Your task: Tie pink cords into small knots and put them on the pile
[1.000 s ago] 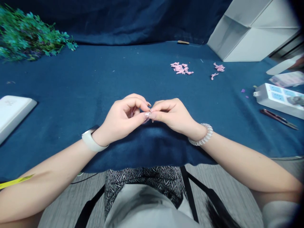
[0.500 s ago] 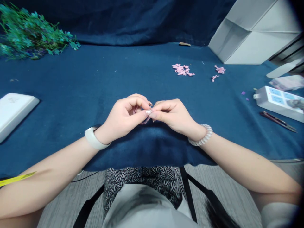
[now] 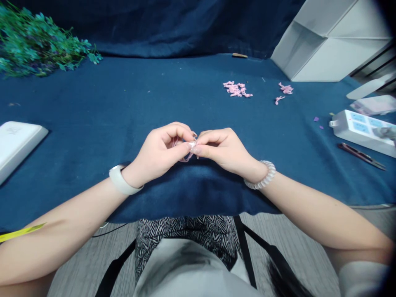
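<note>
A thin pink cord [image 3: 186,158] is looped between my hands above the front part of the blue-covered table. My left hand [image 3: 165,148] is closed, its thumb and fingers pinching the cord, with a strand showing inside the curled fingers. Thumb and forefinger of my right hand [image 3: 224,148] press together on the same cord, the fingertips of both hands touching or almost so. The exact spot they pinch is hidden by the fingertips. Farther back lies a cluster of small knotted pink cord pieces [image 3: 236,89], and a smaller group [image 3: 285,88] sits to its right.
Green artificial plants [image 3: 40,45] lie at the back left, a white box-shaped device [image 3: 20,144] at the left edge. On the right are a white shelf unit [image 3: 328,57], a power strip [image 3: 365,132] and thread snips [image 3: 361,156]. The blue cloth [image 3: 123,103] covers the table.
The hands stay almost in place, still pinching the cord; the right fingertips have shifted slightly left over the left thumb tip. The whole view has moved very slightly.
</note>
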A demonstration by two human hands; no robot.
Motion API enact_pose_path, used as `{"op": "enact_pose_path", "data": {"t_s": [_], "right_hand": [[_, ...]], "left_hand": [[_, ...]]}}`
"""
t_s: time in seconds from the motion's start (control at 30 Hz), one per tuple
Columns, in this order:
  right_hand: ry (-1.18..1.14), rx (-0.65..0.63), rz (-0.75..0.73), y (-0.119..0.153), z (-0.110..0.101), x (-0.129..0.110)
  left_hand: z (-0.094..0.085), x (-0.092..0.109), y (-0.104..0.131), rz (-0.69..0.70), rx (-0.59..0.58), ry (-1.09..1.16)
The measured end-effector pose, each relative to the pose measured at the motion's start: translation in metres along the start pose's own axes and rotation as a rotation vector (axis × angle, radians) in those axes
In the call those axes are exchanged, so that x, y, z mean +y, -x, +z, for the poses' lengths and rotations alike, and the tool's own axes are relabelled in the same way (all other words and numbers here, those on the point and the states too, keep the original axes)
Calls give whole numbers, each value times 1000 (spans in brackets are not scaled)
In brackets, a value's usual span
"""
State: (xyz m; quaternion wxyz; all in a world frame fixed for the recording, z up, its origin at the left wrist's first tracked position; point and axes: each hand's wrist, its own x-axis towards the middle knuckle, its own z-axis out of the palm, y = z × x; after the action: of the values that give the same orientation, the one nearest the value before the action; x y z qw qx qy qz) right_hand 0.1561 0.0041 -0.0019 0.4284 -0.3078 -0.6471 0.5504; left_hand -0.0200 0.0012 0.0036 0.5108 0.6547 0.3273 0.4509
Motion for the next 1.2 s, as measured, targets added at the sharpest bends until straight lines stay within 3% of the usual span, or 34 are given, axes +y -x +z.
{"op": "enact_pose_path", "data": {"t_s": [0.23, 0.53, 0.97, 1.2], "right_hand": [[42, -1, -17, 0, 1, -1], [5, 23, -26, 0, 0, 0], [-177, 409, 7, -12, -11, 18], [-165, 435, -21, -14, -9, 20]], "left_hand": [[-2, -2, 0, -141, 22, 140], [-3, -3, -1, -182, 44, 298], [8, 3, -4, -412, 112, 201], [7, -4, -4, -431, 58, -21]]}}
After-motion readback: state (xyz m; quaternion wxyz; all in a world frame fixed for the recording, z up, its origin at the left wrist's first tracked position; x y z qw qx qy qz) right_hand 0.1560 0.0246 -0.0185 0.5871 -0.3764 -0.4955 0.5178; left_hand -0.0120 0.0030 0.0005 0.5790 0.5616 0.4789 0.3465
